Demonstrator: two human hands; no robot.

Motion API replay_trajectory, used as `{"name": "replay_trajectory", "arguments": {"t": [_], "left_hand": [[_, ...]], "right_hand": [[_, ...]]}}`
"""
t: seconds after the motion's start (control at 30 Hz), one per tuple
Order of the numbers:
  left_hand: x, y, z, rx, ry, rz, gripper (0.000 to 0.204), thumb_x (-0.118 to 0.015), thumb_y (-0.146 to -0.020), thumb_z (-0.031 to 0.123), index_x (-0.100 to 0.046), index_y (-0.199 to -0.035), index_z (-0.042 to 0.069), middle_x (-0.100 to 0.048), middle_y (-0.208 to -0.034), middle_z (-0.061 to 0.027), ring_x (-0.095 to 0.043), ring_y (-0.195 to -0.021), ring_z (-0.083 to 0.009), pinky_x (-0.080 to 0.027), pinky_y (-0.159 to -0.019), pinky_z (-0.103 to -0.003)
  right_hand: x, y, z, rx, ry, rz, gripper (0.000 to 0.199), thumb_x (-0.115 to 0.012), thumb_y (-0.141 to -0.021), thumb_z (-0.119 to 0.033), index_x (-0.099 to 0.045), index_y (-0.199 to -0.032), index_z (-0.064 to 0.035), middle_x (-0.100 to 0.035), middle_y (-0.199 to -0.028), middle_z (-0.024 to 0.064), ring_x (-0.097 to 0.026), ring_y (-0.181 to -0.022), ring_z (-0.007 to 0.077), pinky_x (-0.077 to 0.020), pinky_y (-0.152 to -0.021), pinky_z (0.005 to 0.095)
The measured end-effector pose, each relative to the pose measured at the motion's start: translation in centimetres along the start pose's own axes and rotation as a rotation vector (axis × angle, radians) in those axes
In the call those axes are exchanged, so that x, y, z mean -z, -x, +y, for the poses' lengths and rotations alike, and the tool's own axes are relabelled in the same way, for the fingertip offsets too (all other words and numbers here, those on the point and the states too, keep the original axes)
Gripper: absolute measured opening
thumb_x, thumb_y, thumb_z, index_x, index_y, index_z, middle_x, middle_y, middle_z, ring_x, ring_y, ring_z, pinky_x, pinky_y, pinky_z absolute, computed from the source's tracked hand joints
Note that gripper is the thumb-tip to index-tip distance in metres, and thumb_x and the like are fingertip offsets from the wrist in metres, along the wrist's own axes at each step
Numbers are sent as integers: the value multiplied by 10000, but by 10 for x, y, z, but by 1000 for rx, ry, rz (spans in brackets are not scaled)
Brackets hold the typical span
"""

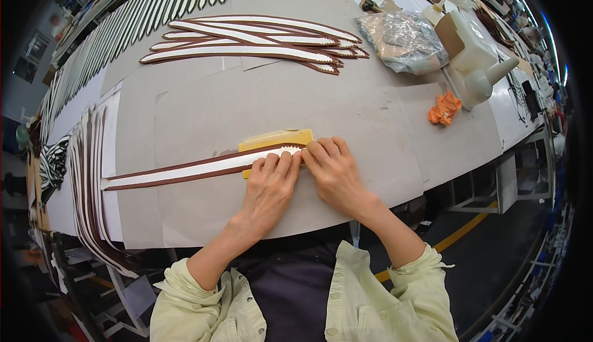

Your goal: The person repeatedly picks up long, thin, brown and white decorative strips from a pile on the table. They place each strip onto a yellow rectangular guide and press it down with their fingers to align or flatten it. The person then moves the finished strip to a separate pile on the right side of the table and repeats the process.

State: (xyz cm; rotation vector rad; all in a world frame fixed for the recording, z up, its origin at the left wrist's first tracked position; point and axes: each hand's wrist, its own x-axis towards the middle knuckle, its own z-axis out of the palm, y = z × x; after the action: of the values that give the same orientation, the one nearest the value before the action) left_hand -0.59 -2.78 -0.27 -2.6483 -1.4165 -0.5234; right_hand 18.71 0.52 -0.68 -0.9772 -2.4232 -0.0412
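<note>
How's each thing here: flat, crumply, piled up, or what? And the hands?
Brown-and-white strip: laid out lengthwise
Left hand: fingers bent, on the strip
Right hand: fingers bent, at the strip's end
Yellow piece: partly covered by the strip
Strip pile: loose, overlapping
Strips at left: hanging over the table edge
Orange thing: crumpled
Clear bag: wrinkled, bulging

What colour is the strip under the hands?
The strip is white with reddish-brown edges, clearest in the head view.
</note>
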Motion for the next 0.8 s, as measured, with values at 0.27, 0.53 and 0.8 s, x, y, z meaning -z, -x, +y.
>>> {"name": "replay_trajectory", "arguments": {"t": [0.27,0.53,0.8], "left_hand": [[-2,26,-13,69,162,148,490,-627,-791,6,-684,-1276,-31,-643,-1217,-129,-617,-1143,-305,-502,-972,-435],[-2,31,-17,87,140,159,481,-616,-818,69,-640,-1284,-47,-637,-1182,-141,-608,-1106,-320,-474,-982,-455],[11,25,-62,203,240,237,369,-769,-826,163,-663,-1162,53,-630,-1104,-113,-594,-1107,-317,-486,-952,-448]], "right_hand": [[-9,3,-1,34,46,27,351,-642,-749,-34,-661,-1069,109,-619,-1134,198,-593,-1055,331,-473,-970,458],[-9,-8,-42,-10,-30,20,421,-631,-771,10,-647,-1177,123,-626,-1175,226,-607,-1138,393,-481,-992,476],[-11,2,-47,-57,-65,-7,450,-649,-785,43,-639,-1231,102,-621,-1237,220,-594,-1152,413,-471,-1007,522]]}}
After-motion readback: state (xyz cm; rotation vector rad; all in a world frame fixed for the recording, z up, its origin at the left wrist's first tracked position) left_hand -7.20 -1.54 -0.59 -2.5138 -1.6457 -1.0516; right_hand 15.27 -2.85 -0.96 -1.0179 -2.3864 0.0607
